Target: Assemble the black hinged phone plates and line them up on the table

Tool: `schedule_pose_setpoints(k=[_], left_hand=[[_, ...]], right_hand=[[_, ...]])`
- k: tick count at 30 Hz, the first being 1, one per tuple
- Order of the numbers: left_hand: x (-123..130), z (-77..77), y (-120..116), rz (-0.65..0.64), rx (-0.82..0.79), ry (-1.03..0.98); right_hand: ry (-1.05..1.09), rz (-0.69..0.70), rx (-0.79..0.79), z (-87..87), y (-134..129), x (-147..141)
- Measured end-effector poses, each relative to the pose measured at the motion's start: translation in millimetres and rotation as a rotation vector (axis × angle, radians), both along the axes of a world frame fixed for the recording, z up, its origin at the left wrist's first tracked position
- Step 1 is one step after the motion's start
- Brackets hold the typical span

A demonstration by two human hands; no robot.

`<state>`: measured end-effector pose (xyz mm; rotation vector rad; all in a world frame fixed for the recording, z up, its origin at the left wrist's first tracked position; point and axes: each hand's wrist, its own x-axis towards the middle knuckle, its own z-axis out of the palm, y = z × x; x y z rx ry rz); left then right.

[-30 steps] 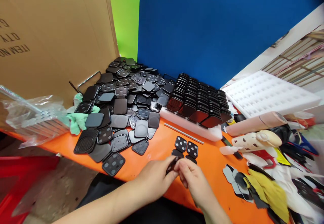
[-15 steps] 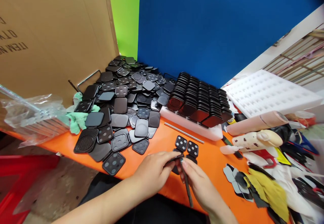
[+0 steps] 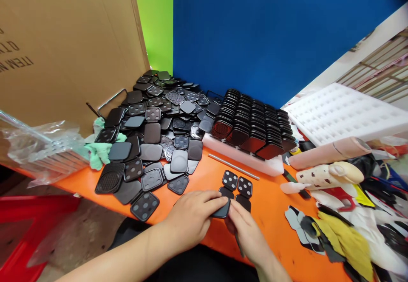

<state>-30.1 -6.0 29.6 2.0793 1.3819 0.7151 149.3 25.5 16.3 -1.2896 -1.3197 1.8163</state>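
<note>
Close to the table's front edge, my left hand [image 3: 191,216] is closed around a small black square case [image 3: 222,210], its flat face turned up. My right hand [image 3: 247,227] meets the case's right edge with its fingertips. A thin dark stick-like tool [image 3: 239,245] runs down out of that same hand; its upper end is hidden by the fingers. Just beyond the hands lie two opened black cases with grey dots inside, a left one [image 3: 230,180] and a right one [image 3: 245,187]. Their near halves are partly covered by my hands.
A heap of loose black cases [image 3: 153,132] spreads over the orange table [image 3: 270,222] at left. More stand in rows on a white foam tray [image 3: 274,166]. A metal rod [image 3: 234,166] lies before it. At right are a mustard cloth [image 3: 347,235] and a bottle [image 3: 328,175].
The held case has turned from nearly edge-on to show its flat upper face. The tool has swung lower behind my right hand and less of it shows.
</note>
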Motion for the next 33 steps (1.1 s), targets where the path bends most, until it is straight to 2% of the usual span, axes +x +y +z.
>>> schedule_pose_setpoints(k=[3,8,12,14,17,20,22,25,29,33], left_hand=[[0.8,0.0,-2.5,-0.027,-0.009,0.005],[9.0,1.5,-3.6,0.002,-0.021,-0.041],[15.7,1.0,1.9,-0.031,-0.075,-0.260],[19.2,-2.8,7.4,0.042,-0.195,-0.470],[24.0,-11.2,16.5,0.232,-0.416,-0.779],[27.7,-15.5,21.2,0.321,-0.488,-0.892],[29.4,-14.0,20.1,0.336,-0.450,-0.835],[30.4,-8.2,13.7,0.291,-0.266,-0.657],[27.3,-2.7,5.5,0.074,-0.012,-0.572],[25.0,-2.6,6.2,-0.062,0.042,-0.608]], right_hand=[[0.157,-0.029,-0.109,1.9,-0.2,2.0],[0.311,-0.167,-0.303,7.0,-3.8,1.0],[0.425,-0.232,-0.408,9.5,-5.3,1.6],[0.473,-0.212,-0.415,11.1,-5.4,2.6],[0.486,-0.159,-0.444,14.8,-6.0,3.3],[0.413,-0.086,-0.484,17.8,-7.0,2.3],[0.384,-0.071,-0.488,17.8,-7.4,1.2],[0.387,-0.090,-0.513,15.8,-7.4,1.0],[0.408,-0.088,-0.586,16.2,-6.8,6.9],[0.463,-0.108,-0.752,22.5,-4.5,15.0]])
